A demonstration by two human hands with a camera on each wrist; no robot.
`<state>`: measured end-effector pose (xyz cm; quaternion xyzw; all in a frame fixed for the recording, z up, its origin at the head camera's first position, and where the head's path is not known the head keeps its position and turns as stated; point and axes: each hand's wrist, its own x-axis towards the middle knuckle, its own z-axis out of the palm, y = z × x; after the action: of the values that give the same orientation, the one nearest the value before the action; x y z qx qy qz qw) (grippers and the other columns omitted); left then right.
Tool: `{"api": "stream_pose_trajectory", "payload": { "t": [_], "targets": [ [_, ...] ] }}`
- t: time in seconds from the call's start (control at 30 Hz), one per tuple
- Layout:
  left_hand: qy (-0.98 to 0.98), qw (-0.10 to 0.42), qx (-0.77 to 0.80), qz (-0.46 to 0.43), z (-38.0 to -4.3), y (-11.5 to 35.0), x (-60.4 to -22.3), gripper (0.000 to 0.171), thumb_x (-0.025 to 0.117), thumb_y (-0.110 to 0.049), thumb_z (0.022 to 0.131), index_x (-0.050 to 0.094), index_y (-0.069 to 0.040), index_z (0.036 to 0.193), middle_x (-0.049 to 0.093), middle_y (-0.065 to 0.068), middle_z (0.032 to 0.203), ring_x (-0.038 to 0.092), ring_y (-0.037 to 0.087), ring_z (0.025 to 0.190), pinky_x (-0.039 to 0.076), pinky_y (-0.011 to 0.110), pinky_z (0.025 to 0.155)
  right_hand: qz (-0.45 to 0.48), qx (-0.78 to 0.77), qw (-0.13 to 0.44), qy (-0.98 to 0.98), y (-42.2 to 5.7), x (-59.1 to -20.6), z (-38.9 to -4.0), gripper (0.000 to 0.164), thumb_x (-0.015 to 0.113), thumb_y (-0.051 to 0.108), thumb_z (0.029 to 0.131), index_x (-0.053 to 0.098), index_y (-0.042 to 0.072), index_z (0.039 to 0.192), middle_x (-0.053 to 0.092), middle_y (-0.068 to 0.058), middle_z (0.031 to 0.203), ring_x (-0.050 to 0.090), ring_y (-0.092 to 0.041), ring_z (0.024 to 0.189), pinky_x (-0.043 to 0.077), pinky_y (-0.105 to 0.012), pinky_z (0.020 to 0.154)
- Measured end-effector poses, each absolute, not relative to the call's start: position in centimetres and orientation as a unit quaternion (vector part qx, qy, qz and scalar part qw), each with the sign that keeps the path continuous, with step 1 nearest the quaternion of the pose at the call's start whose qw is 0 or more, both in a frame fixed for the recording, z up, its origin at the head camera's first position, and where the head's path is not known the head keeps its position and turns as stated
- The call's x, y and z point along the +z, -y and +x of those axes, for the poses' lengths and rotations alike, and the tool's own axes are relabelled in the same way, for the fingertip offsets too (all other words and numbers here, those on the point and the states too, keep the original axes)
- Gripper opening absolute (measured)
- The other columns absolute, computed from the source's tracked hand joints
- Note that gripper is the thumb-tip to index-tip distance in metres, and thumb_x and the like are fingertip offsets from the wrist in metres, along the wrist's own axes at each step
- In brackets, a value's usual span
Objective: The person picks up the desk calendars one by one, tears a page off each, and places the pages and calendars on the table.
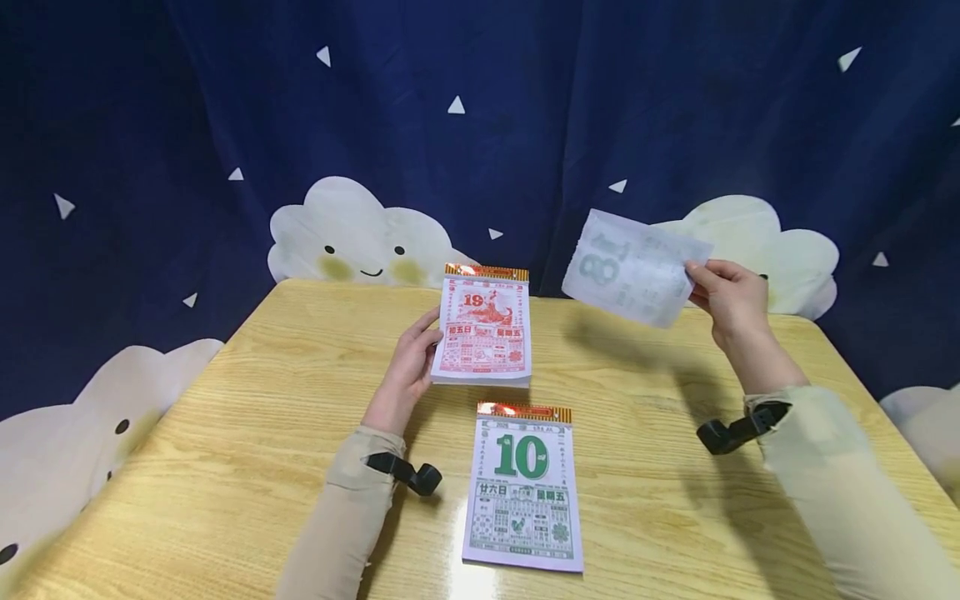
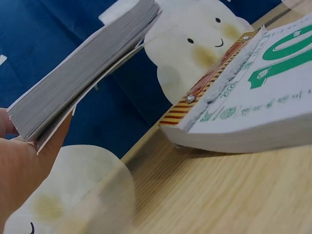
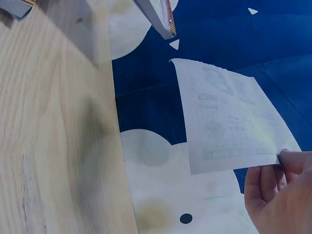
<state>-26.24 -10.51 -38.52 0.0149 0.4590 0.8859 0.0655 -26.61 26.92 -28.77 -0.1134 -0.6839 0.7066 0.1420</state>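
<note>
My left hand point(image 1: 405, 365) grips a thick tear-off calendar point(image 1: 486, 333) by its left side, its top sheet printed in red with a 19. The left wrist view shows this calendar's page block point(image 2: 83, 73) raised above the table, with the thumb on one face and fingers behind. Off to the right, my right hand point(image 1: 735, 304) pinches a single thin calendar page point(image 1: 637, 268) at one edge, held up in the air. A green 18 shows through it, mirrored and turned sideways. Its far edge looks rough in the right wrist view.
A second tear-off calendar point(image 1: 522, 496) with a green 10 lies face up on the wooden table point(image 1: 247, 467), nearer to me than the red one. Behind the table hangs a dark blue curtain point(image 1: 405, 142) with white clouds and triangles.
</note>
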Motion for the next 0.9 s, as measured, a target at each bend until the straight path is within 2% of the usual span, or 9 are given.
{"api": "stream_pose_trajectory", "payload": {
  "t": [0.4,0.57,0.63,0.8,0.9],
  "targets": [
    [-0.513,0.067,0.856,-0.010,-27.3,10.3,-39.5,0.052,0.032,0.006,0.090,0.029,-0.003,0.141,0.058,0.007,0.094,0.061,0.010,0.069,0.053,0.020,0.061,-0.141,0.618,0.155,0.757,-27.7,-30.0,-26.3,0.014,0.064,0.030,0.083,0.063,0.017,0.087,0.057,0.017,0.072,0.057,0.002,0.063,0.049,-0.011,0.060],
    [-0.537,0.068,0.841,-0.019,-27.8,9.7,-40.1,0.052,0.032,0.006,0.089,0.029,-0.002,0.140,0.053,0.016,0.109,0.060,0.009,0.074,0.052,0.020,0.065,-0.164,0.490,0.193,0.834,-27.6,-30.9,-26.6,0.035,0.058,0.037,0.086,0.063,0.008,0.105,0.053,0.021,0.073,0.052,0.005,0.067,0.044,-0.009,0.060],
    [-0.543,0.071,0.837,-0.022,-28.0,9.5,-40.2,0.052,0.032,0.006,0.089,0.030,-0.003,0.140,0.050,0.019,0.116,0.059,0.009,0.076,0.052,0.020,0.066,-0.163,0.444,0.212,0.855,-27.5,-31.2,-26.8,0.039,0.057,0.037,0.086,0.064,0.005,0.107,0.057,0.015,0.077,0.049,0.005,0.068,0.042,-0.010,0.060],
    [-0.548,0.078,0.832,-0.026,-28.3,9.0,-40.4,0.051,0.033,0.004,0.091,0.029,-0.005,0.141,0.045,0.024,0.127,0.059,0.011,0.081,0.051,0.021,0.069,-0.135,0.380,0.268,0.875,-27.3,-31.9,-27.2,0.036,0.055,0.035,0.088,0.068,0.005,0.102,0.066,-0.009,0.092,0.043,0.011,0.064,0.038,-0.012,0.059],
    [-0.560,0.084,0.824,-0.029,-28.4,8.9,-40.5,0.050,0.034,0.002,0.092,0.028,-0.005,0.141,0.045,0.023,0.129,0.058,0.013,0.084,0.051,0.021,0.070,-0.099,0.359,0.313,0.874,-26.8,-32.4,-27.3,0.031,0.056,0.030,0.089,0.069,0.004,0.097,0.068,-0.014,0.091,0.047,0.009,0.062,0.036,-0.009,0.058]
  ]
}}
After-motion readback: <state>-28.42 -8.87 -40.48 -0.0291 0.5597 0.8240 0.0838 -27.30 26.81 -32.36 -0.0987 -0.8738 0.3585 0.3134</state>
